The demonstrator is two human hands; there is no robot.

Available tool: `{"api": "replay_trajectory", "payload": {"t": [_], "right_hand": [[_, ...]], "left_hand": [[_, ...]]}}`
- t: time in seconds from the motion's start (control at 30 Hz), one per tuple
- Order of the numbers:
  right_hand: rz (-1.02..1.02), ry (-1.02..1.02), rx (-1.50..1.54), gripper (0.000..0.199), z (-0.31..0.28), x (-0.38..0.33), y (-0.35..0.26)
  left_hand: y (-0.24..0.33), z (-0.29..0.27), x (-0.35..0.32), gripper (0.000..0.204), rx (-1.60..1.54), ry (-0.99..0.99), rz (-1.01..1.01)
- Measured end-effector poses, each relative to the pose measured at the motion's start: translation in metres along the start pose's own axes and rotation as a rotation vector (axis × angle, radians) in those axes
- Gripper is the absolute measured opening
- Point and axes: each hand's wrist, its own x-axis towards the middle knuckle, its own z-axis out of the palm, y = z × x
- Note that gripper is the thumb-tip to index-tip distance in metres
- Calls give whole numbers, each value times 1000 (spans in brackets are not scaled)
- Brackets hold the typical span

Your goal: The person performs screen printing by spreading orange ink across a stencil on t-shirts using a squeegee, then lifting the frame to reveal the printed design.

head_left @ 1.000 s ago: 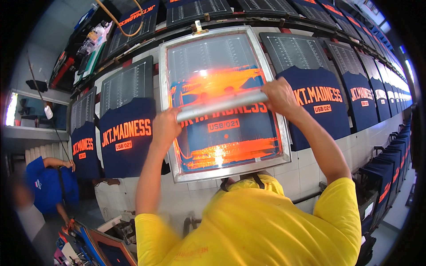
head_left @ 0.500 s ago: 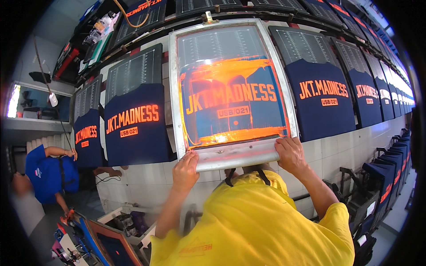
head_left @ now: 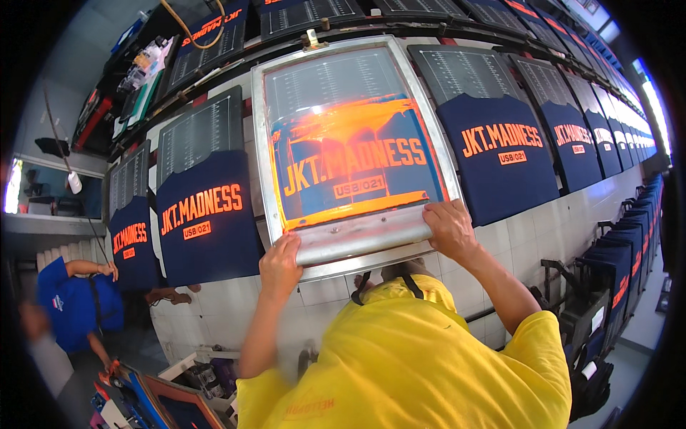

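A silver metal squeegee (head_left: 361, 234) lies across the near end of a silk screen frame (head_left: 434, 132). My left hand (head_left: 280, 263) grips its left end and my right hand (head_left: 450, 227) its right end, fingers curled over the bar. Bright orange ink (head_left: 368, 206) forms a strip along the far side of the squeegee, with more smeared over the upper mesh. Through the mesh show a dark navy shirt with orange lettering and the grey printing board beneath. The squeegee's blade edge is hidden.
Navy shirts with orange prints lie on boards to the left (head_left: 204, 214) and right (head_left: 500, 161). Another row of boards (head_left: 307, 18) runs behind. A person in blue (head_left: 78, 304) stands at left. Dark racks (head_left: 582, 322) stand at lower right.
The squeegee has shifted slightly away from me over the frame, so the frame's near rim now shows below it. Both hands moved with it. The whole view has swung a little.
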Motion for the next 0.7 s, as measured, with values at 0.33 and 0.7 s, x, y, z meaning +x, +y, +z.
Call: {"api": "replay_trajectory", "payload": {"t": [0.33,0.7], "right_hand": [[-8,30,-21,27,13,-16,-7],[-50,12,-46,24,38,105,65]], "left_hand": [[-6,19,-19,41,21,46,50],[-62,28,107,42,52,31,65]]}}
